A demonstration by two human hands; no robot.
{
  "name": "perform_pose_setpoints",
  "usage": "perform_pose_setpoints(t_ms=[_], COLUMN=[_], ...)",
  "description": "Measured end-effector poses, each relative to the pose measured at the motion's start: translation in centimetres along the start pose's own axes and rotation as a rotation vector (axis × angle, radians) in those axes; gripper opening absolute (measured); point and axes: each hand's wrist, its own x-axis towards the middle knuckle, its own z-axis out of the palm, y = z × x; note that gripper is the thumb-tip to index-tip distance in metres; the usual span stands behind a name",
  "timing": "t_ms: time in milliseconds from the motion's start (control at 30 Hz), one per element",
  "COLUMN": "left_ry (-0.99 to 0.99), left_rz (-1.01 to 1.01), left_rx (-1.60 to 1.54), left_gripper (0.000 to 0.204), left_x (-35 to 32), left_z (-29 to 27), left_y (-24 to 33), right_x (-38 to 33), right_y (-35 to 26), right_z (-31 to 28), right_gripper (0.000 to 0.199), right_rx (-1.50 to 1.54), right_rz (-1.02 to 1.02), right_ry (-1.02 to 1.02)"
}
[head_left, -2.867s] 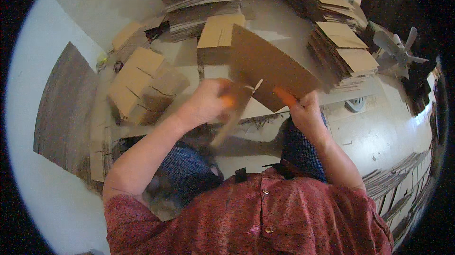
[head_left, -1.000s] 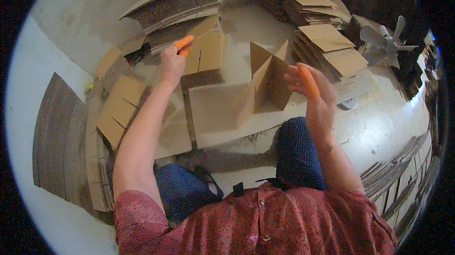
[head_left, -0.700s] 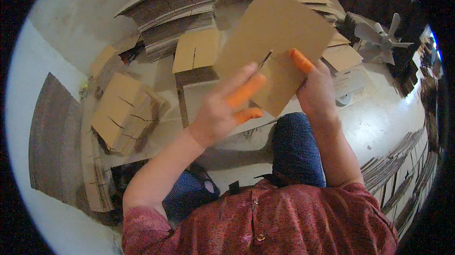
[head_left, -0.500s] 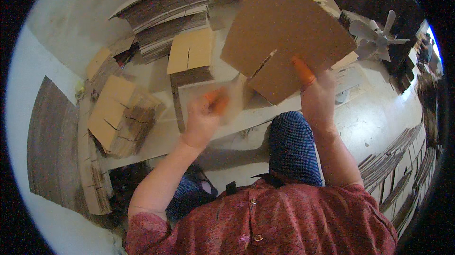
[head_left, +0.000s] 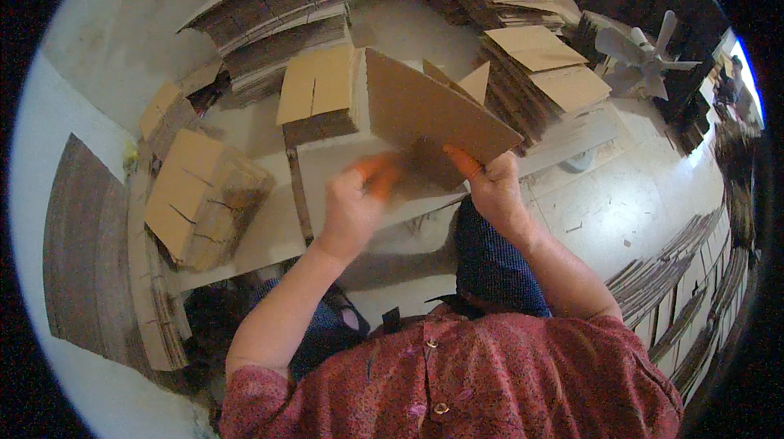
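My right hand (head_left: 496, 194), with an orange cover on its thumb, grips the lower right part of a brown cardboard sheet (head_left: 433, 112). The sheet is tilted over the near part of the table. Behind its upper edge stick up further cardboard flaps (head_left: 476, 82); whether they are joined to it I cannot tell. My left hand (head_left: 353, 206), its fingertips also covered in orange, is just left of the sheet's lower edge. Motion smears those fingers, so their hold is unclear. Beyond my left hand sits a stack of slotted cardboard pieces (head_left: 318, 92).
More slotted pieces (head_left: 188, 186) are piled at the table's left. Tall cardboard stacks (head_left: 278, 18) stand at the back left, and further stacks (head_left: 539, 51) at the back right. A white fan (head_left: 649, 59) is at the far right. Bundled sheets (head_left: 670, 284) lie lower right.
The cardboard sheet has come down nearer to me and tilted, uncovering the stacks at the back right. My right hand has moved left and lower; my left hand stays beside the sheet, blurred.
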Motion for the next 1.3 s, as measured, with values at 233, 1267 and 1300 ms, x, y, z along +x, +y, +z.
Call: perform_pose_setpoints(t_ms=[233, 1267, 1300], left_ry=[0.075, -0.409, -0.416], left_rz=[0.014, -0.159, -0.126], left_rx=[0.0, -0.933, -0.943], left_gripper=[0.018, 0.087, 0.088], left_x=[-0.5, -1.0, -1.1], left_z=[0.6, 8.1, 8.8], left_y=[0.2, -0.3, 0.2], right_x=[0.7, 2.6, 2.5], right_y=[-2.9, -2.5, -2.7], right_z=[-1.1, -2.9, -3.4], right_gripper=[0.012, 0.053, 0.049], right_rx=[0.129, 0.427, 0.498], right_rz=[0.011, 0.646, 0.667], right_ry=[-0.058, -0.312, -0.352])
